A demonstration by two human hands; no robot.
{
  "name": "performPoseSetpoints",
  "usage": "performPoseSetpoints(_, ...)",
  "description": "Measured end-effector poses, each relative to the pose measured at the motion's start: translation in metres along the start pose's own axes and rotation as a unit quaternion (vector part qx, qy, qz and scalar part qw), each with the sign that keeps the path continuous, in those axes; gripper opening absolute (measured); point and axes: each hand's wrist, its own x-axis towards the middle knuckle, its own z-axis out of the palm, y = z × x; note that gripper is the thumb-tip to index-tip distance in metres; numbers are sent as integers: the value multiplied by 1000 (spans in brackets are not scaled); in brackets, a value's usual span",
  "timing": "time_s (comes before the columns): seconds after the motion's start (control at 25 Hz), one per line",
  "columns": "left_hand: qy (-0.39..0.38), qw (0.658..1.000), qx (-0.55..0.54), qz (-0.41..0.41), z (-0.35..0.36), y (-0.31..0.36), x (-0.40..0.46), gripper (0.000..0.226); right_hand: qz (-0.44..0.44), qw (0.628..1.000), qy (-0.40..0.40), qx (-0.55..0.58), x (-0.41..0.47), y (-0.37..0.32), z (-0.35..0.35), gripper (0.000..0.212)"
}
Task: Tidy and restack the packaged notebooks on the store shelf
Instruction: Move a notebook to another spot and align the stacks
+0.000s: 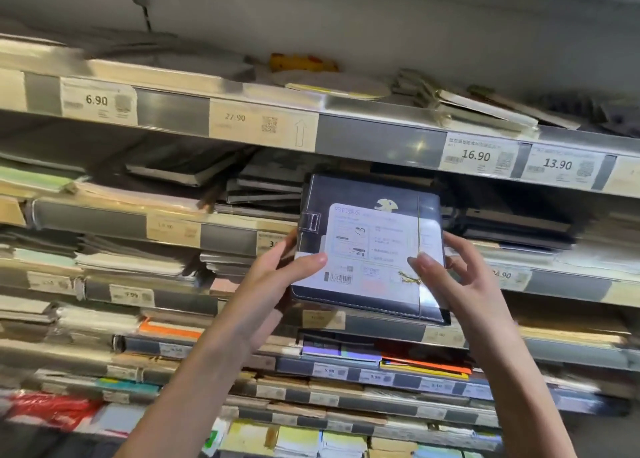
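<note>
**A stationery aisle in a shop**

Metal shelves [363,111] are running tier upon tier across the view, each edge strip carrying printed price tags [481,156] with barcodes, reading 6.90 at 10 o'clock and 16.90 and 13.90 at 2 o'clock. Stacks of wrapped notebooks [263,191] are lying on every tier, from 12 down to 6 o'clock.

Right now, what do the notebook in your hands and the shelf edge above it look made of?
Notebook: dark leather or imitation, judging by the stitched edge and strap, sealed in glossy clear film that glares; a white paper card lies under the film. Shelf edge: seemingly grey metal or plastic strip with a dull sheen, holding paper price tags.
</note>
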Motion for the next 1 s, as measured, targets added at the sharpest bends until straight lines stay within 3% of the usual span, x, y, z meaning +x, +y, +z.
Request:
performPoseSetpoints(0.12,2,1000,23,15,-30,14,4,49,-8,1000,-5,16,2,-7,32,54)
performPoseSetpoints(0.28,37,999,8,31,-63,27,12,27,-24,999,-27,22,15,-11,70,59)
performPoseSetpoints(0.36,51,998,-9,28,-80,33,17,39,-28,998,-54,18,20,-13,83,67)
performPoseSetpoints(0.48,44,999,-18,14,-102,41,24,76,-35,995,-94,19,21,-16,99,80)
performPoseSetpoints(0.52,42,999,-19,11,-105,44,26,75,-38,994,-103,17,22,-17,104,82)
performPoseSetpoints(0.64,59,998,-20,18,-111,52,32,32,-32,993,-113,1,27,-18,113,80)
performPoseSetpoints(0.68,61,998,-20,16,-112,55,33,27,-29,993,-114,2,29,-19,116,81)
performPoseSetpoints(0.84,70,998,-1,4,-119,63,46,56,-25,993,-111,1,38,-20,123,87)
performPoseSetpoints(1.0,96,995,-3,28,-120,64,48,74,-39,999,-4,-18,52,-19,130,54)
